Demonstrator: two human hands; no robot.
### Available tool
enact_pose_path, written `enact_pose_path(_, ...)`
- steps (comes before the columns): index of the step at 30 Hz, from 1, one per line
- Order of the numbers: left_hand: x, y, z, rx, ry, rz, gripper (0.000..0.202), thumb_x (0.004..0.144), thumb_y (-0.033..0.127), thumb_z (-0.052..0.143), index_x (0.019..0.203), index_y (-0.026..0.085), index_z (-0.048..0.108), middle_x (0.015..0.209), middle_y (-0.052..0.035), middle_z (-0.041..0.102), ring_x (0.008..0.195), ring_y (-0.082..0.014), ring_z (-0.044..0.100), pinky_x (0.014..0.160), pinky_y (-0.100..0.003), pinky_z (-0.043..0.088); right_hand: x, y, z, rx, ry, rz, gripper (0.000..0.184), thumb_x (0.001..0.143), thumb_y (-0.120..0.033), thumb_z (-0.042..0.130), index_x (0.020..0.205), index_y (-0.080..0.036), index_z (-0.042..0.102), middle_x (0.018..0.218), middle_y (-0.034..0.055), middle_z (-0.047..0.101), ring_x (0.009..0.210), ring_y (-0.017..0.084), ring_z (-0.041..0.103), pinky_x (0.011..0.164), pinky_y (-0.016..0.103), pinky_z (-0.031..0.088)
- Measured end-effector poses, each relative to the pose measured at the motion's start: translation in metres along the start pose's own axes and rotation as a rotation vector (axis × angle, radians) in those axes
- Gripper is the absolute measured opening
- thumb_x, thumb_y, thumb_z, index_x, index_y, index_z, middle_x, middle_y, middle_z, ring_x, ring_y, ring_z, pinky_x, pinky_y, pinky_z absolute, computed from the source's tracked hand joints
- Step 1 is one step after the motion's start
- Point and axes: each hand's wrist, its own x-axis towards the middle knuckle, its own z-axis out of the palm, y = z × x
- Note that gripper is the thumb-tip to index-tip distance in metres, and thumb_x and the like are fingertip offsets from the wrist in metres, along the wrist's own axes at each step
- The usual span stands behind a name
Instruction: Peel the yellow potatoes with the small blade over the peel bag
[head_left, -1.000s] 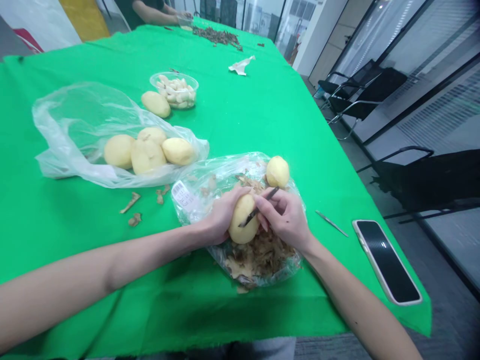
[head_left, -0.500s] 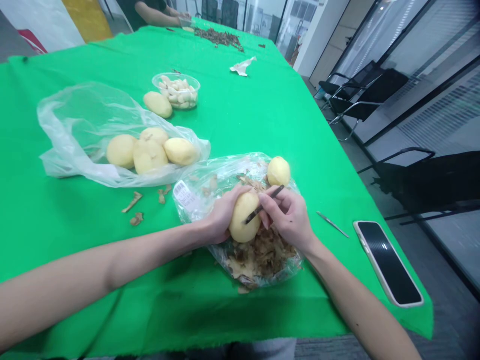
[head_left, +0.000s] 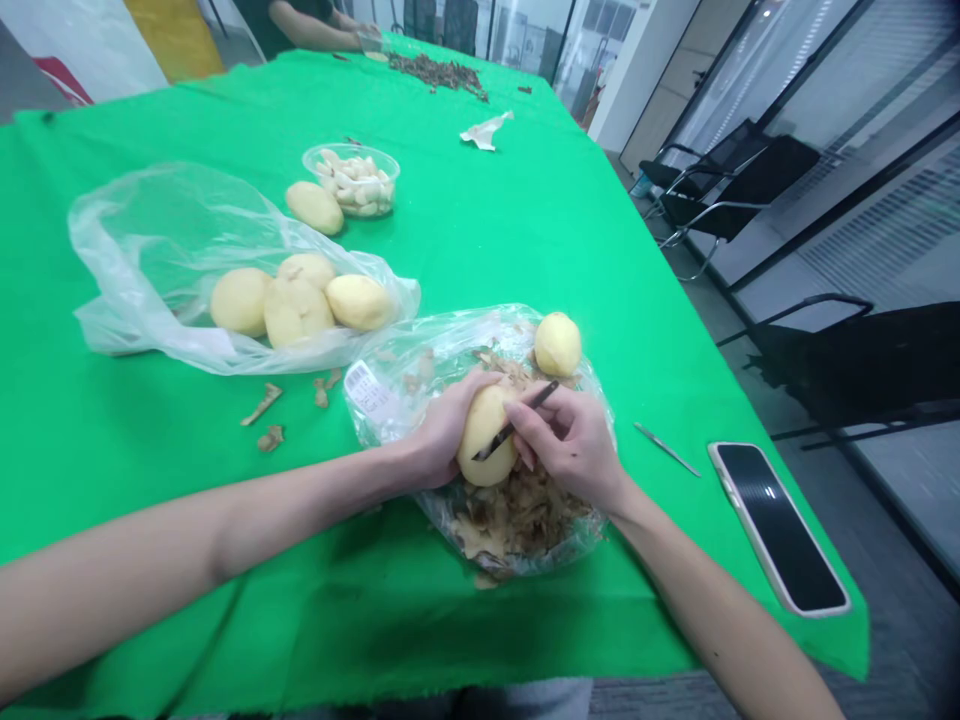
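A peeled potato [head_left: 481, 425] is gripped from its left side by my left hand [head_left: 441, 428], with the fingers curled around it. My right hand [head_left: 576, 440] pinches a slim black tool [head_left: 516, 420] with an angled tip, which lies against the potato's front face. Whether the tool has one arm or two is too small to tell. Under both hands spreads a clear plastic bag [head_left: 390, 400] bearing a white label, with a heap of brown peelings [head_left: 517, 515] on it. Another peeled potato [head_left: 557, 344] rests at the bag's far right edge.
Left, a translucent bag [head_left: 165, 230] holds several potatoes [head_left: 296, 308]. Behind it, one potato [head_left: 315, 207] touches a tub [head_left: 352, 180] of white pieces. A thin metal tool [head_left: 667, 450] and phone [head_left: 780, 525] lie right. Far back, a person's arm [head_left: 315, 30] is near dark scraps [head_left: 439, 75].
My right hand has shifted slightly left, and the black tool's tip has slid down and left across the potato. My left hand and the potato stay nearly in place.
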Motion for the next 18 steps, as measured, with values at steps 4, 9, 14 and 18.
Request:
enact_pose_path(4,0.0003,0.0006,-0.0002,-0.044,-0.073,0.005,0.027,0.079,0.04,0.054,0.064,0.018,0.06,0.054,-0.0023,0.064,0.042,-0.0155,0.057,0.044,-0.026,0.045,0.0016,-0.0027,0.0005,0.129,0.032,0.032,0.023,0.09,-0.036,0.059,0.074,-0.02,0.053,0.045,-0.0073,0.05,0.036,0.008,0.044,0.037,0.021,0.034)
enact_pose_path(9,0.0018,0.0001,-0.0005,-0.034,-0.043,0.025,0.024,0.078,0.038,0.055,0.066,0.018,0.059,0.054,-0.0014,0.064,0.043,-0.0149,0.056,0.045,-0.025,0.045,0.0011,-0.0014,0.0003,0.044,0.013,-0.016,0.023,0.089,-0.031,0.059,0.07,-0.02,0.054,0.045,-0.0062,0.051,0.038,0.008,0.045,0.039,0.021,0.035)
enact_pose_path(14,0.0023,-0.0011,0.0002,-0.03,0.044,0.045,0.02,0.075,0.037,0.06,0.069,0.018,0.058,0.054,0.0004,0.062,0.046,-0.0149,0.056,0.046,-0.025,0.044,-0.0009,-0.0016,-0.0003,-0.109,0.01,-0.09,0.024,0.087,-0.025,0.061,0.065,-0.019,0.055,0.045,-0.0053,0.051,0.039,0.008,0.044,0.038,0.022,0.032)
enact_pose_path(18,0.0013,0.0,0.0007,-0.043,0.024,0.026,0.021,0.075,0.038,0.059,0.067,0.018,0.059,0.054,0.0003,0.062,0.044,-0.0147,0.056,0.044,-0.025,0.044,-0.0006,-0.0031,0.0002,-0.163,0.002,-0.123,0.025,0.087,-0.024,0.06,0.063,-0.019,0.056,0.045,-0.0047,0.051,0.039,0.008,0.044,0.039,0.023,0.033)
